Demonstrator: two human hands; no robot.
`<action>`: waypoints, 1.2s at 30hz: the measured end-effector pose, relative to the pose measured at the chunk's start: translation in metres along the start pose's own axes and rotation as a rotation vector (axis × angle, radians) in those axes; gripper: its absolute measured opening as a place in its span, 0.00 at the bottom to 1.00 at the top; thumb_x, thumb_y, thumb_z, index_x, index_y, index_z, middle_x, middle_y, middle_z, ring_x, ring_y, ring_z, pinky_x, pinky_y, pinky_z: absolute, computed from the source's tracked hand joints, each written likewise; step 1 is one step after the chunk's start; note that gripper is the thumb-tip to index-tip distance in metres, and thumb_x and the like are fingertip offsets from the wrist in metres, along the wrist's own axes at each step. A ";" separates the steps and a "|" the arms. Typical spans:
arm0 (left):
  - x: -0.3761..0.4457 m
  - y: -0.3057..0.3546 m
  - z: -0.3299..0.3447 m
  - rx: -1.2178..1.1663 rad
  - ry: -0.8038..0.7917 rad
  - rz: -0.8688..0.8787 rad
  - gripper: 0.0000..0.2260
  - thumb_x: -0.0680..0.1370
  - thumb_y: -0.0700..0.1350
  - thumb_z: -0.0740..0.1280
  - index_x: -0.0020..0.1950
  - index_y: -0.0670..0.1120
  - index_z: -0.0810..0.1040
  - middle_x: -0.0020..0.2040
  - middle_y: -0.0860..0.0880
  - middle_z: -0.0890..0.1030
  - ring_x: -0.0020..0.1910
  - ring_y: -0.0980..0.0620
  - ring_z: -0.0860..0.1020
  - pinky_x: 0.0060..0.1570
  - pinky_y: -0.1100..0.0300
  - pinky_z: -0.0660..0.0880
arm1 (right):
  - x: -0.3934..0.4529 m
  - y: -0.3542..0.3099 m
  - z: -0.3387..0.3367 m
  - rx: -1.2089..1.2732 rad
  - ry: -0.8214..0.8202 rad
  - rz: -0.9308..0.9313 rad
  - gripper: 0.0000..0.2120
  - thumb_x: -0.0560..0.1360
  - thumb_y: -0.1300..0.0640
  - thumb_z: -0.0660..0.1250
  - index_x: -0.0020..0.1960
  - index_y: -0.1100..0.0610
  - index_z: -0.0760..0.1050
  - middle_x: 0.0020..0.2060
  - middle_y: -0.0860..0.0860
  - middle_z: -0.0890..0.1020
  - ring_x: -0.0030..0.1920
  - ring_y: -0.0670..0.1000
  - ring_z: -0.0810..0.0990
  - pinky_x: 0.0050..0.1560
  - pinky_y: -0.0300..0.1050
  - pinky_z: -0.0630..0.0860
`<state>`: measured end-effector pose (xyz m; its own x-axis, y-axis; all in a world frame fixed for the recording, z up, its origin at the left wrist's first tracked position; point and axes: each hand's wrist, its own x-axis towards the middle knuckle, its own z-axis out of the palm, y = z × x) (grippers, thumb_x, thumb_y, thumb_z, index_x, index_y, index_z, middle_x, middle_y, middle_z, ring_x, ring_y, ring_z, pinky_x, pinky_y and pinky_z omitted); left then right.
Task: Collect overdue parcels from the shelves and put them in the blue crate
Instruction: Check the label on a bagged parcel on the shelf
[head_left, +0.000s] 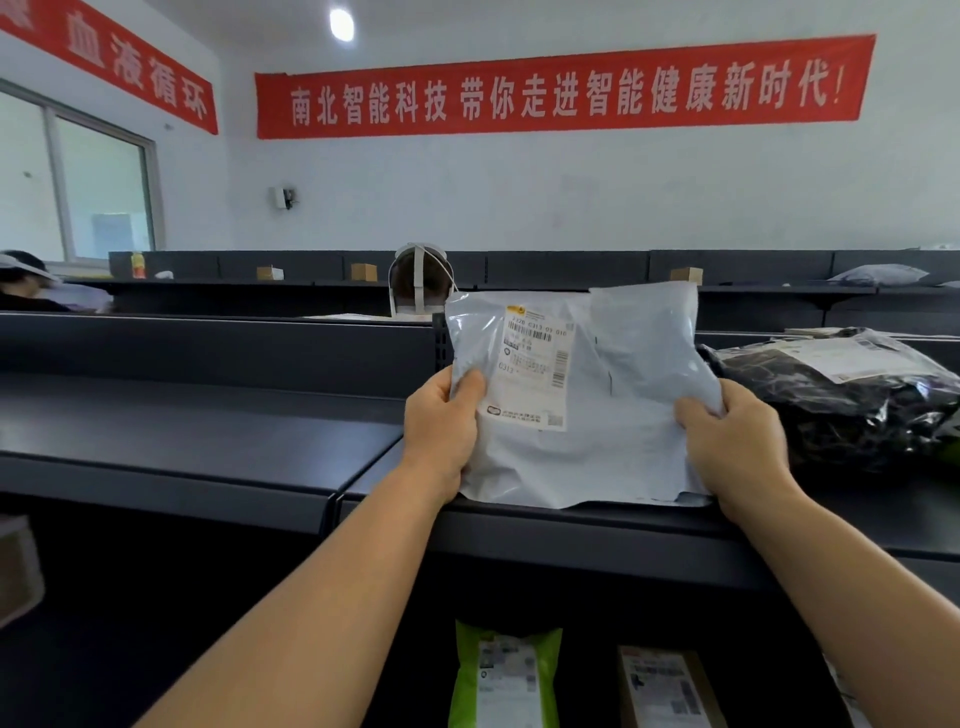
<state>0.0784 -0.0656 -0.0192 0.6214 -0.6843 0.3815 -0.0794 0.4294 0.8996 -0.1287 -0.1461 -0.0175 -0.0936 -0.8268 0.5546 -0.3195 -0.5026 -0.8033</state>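
Grey parcel upright on top shelf | left hand, right hand fingers gripping its sides

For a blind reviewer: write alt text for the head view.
Both hands, left hand and right hand, hold a grey mailer bag upright on a dark shelf, label facing the camera. A black parcel lies beside it.

Red banner with white characters spans the back wall, high above the fingers; second red banner on the left wall, up and far left of them; ceiling light lit, topmost; window far left; small wall device above and left; head with white strap just above the left fingers, behind; yellow bottle well left.
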 end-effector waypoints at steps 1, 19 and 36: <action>0.000 0.000 0.000 -0.013 0.008 0.017 0.08 0.79 0.45 0.64 0.42 0.46 0.79 0.41 0.48 0.83 0.42 0.49 0.81 0.43 0.53 0.80 | -0.002 -0.002 -0.001 0.008 0.011 -0.019 0.04 0.77 0.60 0.63 0.48 0.59 0.75 0.35 0.52 0.76 0.35 0.52 0.73 0.33 0.44 0.68; -0.002 -0.001 -0.002 0.049 0.100 0.278 0.14 0.81 0.51 0.60 0.40 0.45 0.74 0.40 0.46 0.78 0.41 0.51 0.76 0.45 0.49 0.78 | -0.008 -0.007 -0.002 0.061 0.101 -0.162 0.06 0.79 0.59 0.61 0.45 0.61 0.70 0.33 0.49 0.71 0.32 0.45 0.68 0.28 0.32 0.62; 0.022 0.017 0.001 0.701 0.162 0.318 0.13 0.81 0.46 0.56 0.38 0.45 0.67 0.37 0.49 0.71 0.33 0.54 0.67 0.30 0.58 0.61 | 0.004 -0.008 0.005 -0.109 -0.006 -0.048 0.08 0.78 0.59 0.60 0.43 0.63 0.73 0.35 0.54 0.75 0.37 0.56 0.72 0.35 0.47 0.65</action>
<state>0.0904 -0.0742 0.0044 0.5881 -0.4732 0.6559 -0.7122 0.0813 0.6972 -0.1218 -0.1463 -0.0098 -0.0697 -0.8041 0.5904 -0.4240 -0.5119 -0.7472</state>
